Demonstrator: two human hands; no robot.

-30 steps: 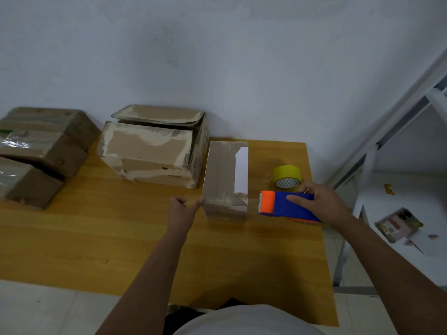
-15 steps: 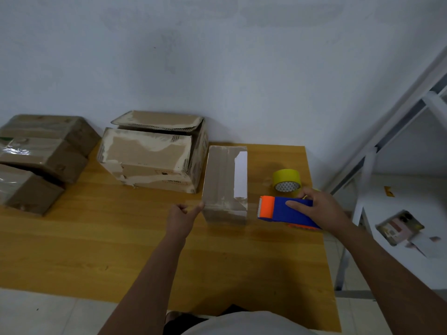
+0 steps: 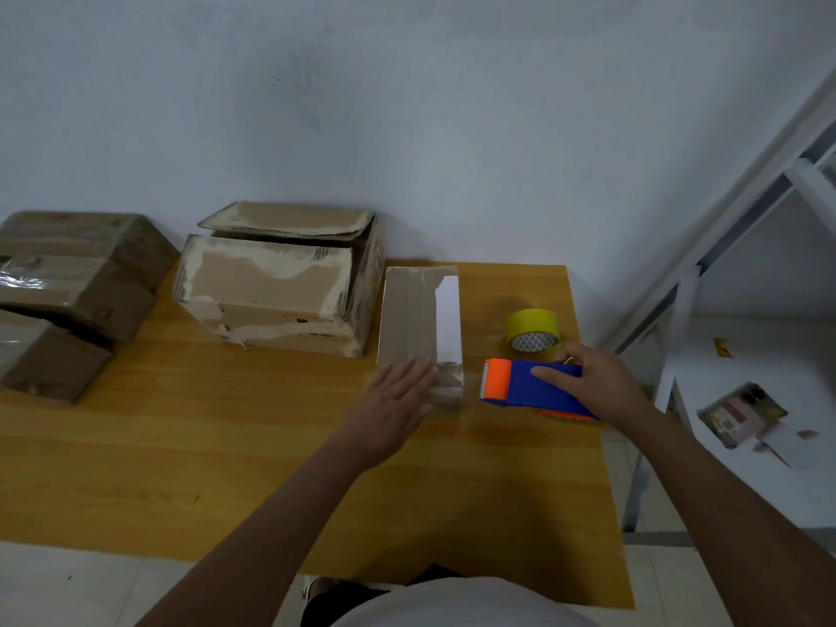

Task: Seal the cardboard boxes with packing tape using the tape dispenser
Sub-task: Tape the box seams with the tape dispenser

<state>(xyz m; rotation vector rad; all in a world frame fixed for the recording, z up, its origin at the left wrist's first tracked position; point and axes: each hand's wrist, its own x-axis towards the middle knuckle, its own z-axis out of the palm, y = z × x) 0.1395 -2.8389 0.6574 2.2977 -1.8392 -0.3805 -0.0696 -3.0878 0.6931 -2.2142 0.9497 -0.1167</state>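
Against a pale, scuffed wall (image 3: pixel 407 129) stands a wooden table (image 3: pixel 203 445) with a warm yellow-brown grain, set on a light tiled floor (image 3: pixel 68 586). Near the table's back right part lies a narrow cardboard box (image 3: pixel 418 319), its long side running away from the person, with a white label strip along its right edge. The left hand (image 3: pixel 393 407) lies flat on the box's near end, fingers straight and close together. Just right of the box, the right hand (image 3: pixel 597 382) grips a blue tape dispenser (image 3: pixel 529 389) with an orange head, fingers curled over its top; the toothed head points at the box without quite touching it. Behind the dispenser sits a yellow tape roll (image 3: pixel 531 330). A larger worn box (image 3: pixel 276 287) with a loose top flap stands just left of the narrow one, and a stack of taped boxes (image 3: pixel 68 300) sits at the table's far left. To the right, a white metal frame (image 3: pixel 724 246) slants up beside a white shelf (image 3: pixel 746 377) holding a small printed packet (image 3: pixel 742 414).
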